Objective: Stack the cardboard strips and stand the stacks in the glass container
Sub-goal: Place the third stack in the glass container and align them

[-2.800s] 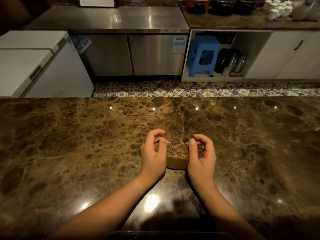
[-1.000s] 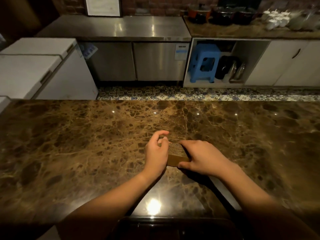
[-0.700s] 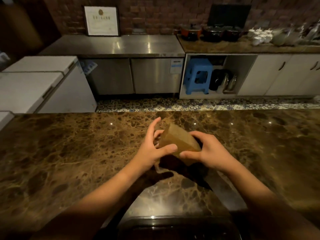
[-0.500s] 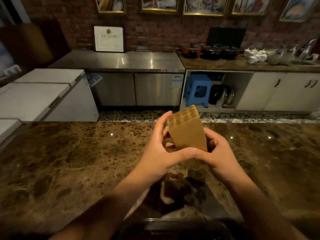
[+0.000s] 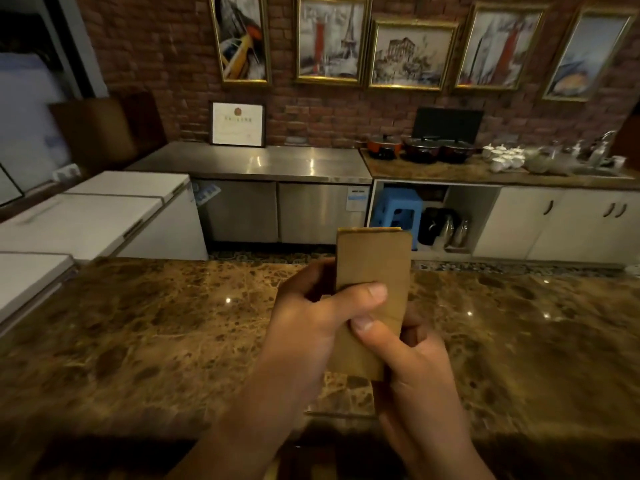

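- Head view: the stack of cardboard strips [image 5: 372, 271] is gathered and held upright in the air above the marble tabletop [image 5: 138, 323], one broad face toward the camera. By my reading, stacking is done and the step in hand is carrying the stack to the container.
- The left hand [image 5: 311, 327] wraps the stack's left edge, thumb pressed across the front face; the right hand [image 5: 412, 358] grips it lower on the right side, thumb also on the front. Both hands are curled firmly round the stack.
- The stack sits between the two hands, its top end rising clear above them.
- The glass container cannot be made out in this view. The next move probably calls for lowering the stack on end into it while keeping the strips squeezed together.
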`<state>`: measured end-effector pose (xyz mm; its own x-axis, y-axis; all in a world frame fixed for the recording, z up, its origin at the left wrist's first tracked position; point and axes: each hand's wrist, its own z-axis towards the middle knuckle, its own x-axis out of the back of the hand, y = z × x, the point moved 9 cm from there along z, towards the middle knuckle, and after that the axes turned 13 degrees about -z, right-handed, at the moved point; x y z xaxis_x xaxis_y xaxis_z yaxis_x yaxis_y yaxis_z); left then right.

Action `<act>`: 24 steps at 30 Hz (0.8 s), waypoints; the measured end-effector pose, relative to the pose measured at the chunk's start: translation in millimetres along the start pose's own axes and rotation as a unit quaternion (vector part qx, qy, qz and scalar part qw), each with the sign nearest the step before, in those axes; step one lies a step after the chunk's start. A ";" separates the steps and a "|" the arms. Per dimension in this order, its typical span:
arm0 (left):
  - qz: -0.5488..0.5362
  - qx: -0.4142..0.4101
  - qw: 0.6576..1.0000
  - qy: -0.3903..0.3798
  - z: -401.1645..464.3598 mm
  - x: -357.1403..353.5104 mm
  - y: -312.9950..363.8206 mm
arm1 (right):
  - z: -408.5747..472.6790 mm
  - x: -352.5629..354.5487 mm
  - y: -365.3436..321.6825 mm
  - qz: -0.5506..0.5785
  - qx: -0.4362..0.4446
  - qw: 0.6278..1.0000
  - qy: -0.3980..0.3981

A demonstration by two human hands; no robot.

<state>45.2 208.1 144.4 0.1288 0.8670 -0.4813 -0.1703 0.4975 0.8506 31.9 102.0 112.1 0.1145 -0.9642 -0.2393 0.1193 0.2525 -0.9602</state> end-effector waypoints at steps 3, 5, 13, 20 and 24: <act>-0.002 0.019 1.000 0.006 -12.3 0.3 -4.6 | -14.2 -2.0 2.6 0.015 -0.027 1.000 -0.005; -0.007 0.022 1.000 0.016 -18.4 4.3 -6.3 | -19.6 -0.9 4.1 0.004 -0.039 0.999 -0.017; -0.034 0.128 0.988 0.075 -67.4 36.5 -65.3 | -43.6 22.0 36.5 -0.207 -0.087 0.970 -0.093; 0.124 0.192 0.969 0.091 -107.4 92.3 -91.6 | -79.6 75.3 93.4 -0.304 -0.238 0.922 -0.012; 0.229 0.143 0.947 0.172 -127.4 160.2 -68.7 | -93.9 97.3 93.7 -0.512 -0.255 0.820 -0.012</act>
<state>-47.0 316.3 -18.1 -0.2287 0.9724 -0.0459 0.1461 0.0809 0.9860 -38.4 24.2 -14.6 0.2312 -0.6467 0.7268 -0.2625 -0.7608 -0.5935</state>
